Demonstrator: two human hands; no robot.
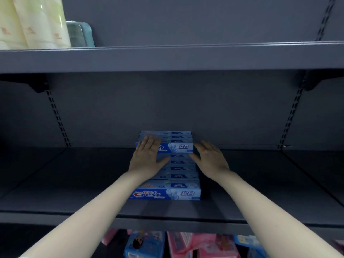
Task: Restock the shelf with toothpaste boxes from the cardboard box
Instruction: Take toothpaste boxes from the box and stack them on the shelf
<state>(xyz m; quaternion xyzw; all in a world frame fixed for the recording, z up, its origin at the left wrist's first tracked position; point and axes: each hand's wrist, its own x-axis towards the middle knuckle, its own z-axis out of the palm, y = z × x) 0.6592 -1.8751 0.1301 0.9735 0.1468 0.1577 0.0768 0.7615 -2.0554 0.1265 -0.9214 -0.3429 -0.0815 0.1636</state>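
**Still loose: the row of boxes could be knocked askew**

Seen from the head view, a row of toothpaste boxes (167, 172) is laid on the middle shelf (74, 183), running from its front edge back to the rear panel. The left hand (149, 157) is laid flat, fingers straight, on top of the boxes near the back. The right hand (208, 157) is held open just beside the row's right side, thumb at the boxes' edge; nothing is gripped. The cardboard box is not in view.

Risk is judged as follows: if the left hand is pressed unevenly, the rear boxes may be slid out of line. If the right hand is drawn away carelessly, an end may be caught and a box dragged forward. The front box (165, 192) sits near the edge and could be nudged off.
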